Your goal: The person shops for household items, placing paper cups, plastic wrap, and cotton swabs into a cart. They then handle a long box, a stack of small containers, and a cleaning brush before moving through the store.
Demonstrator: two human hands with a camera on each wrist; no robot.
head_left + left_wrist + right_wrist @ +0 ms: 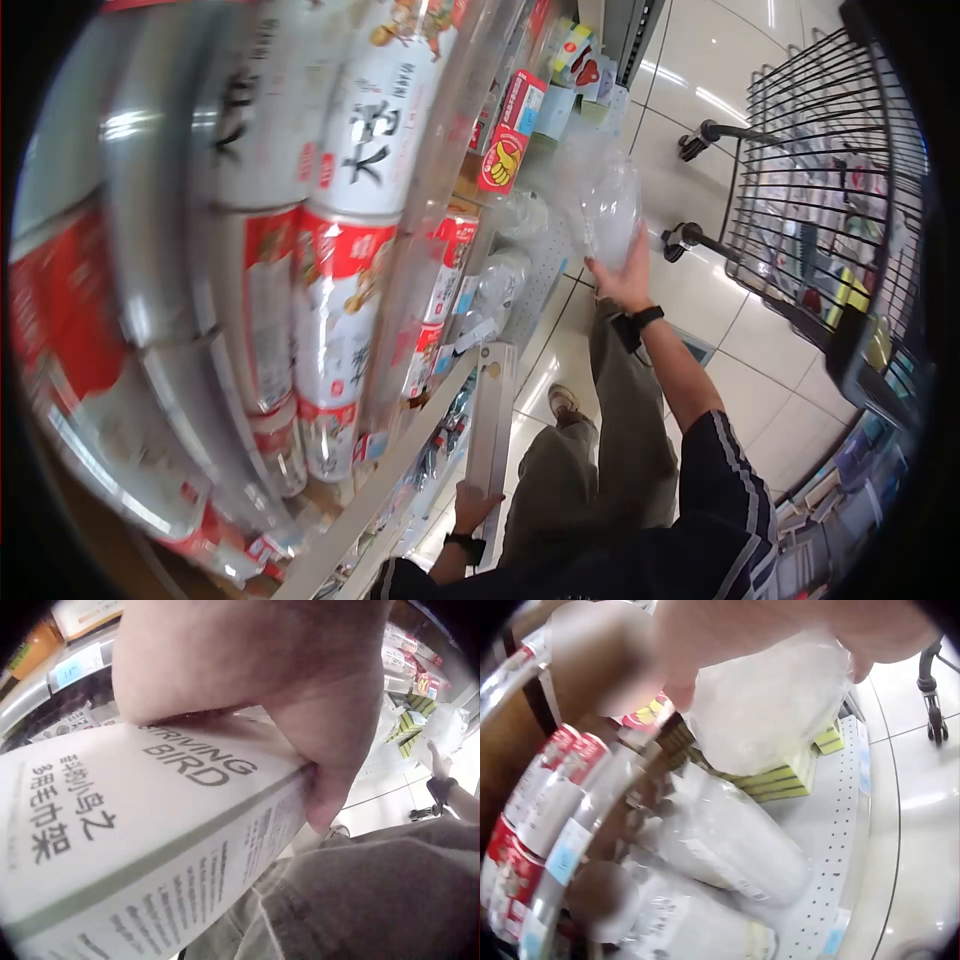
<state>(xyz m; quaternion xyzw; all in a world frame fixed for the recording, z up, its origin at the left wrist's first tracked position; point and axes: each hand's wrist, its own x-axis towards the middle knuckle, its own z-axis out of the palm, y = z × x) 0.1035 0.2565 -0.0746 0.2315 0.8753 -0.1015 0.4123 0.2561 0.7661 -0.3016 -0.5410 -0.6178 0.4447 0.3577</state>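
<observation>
A long white box [489,415] with printed text stands upright beside the person's leg; the left hand [478,507] grips it. Up close in the left wrist view, the left hand [262,667] has its thumb over one edge of the white box [112,802]. The right hand [627,275] holds a clear plastic-wrapped white package [610,205] out over the lower shelf's edge. In the right wrist view, the right hand [765,630] grips that package [761,705] between thumb and fingers, above yellow-green boxes [780,780]. Similar wrapped packages [735,840] lie on the perforated shelf [829,847].
Shelves of red-and-white packages [350,270] fill the left side. A black wire shopping cart [820,180] holding goods stands at the right on the tiled floor [700,240]. A red promotional sign [511,130] juts from the shelf edge. More goods [850,510] are at the lower right.
</observation>
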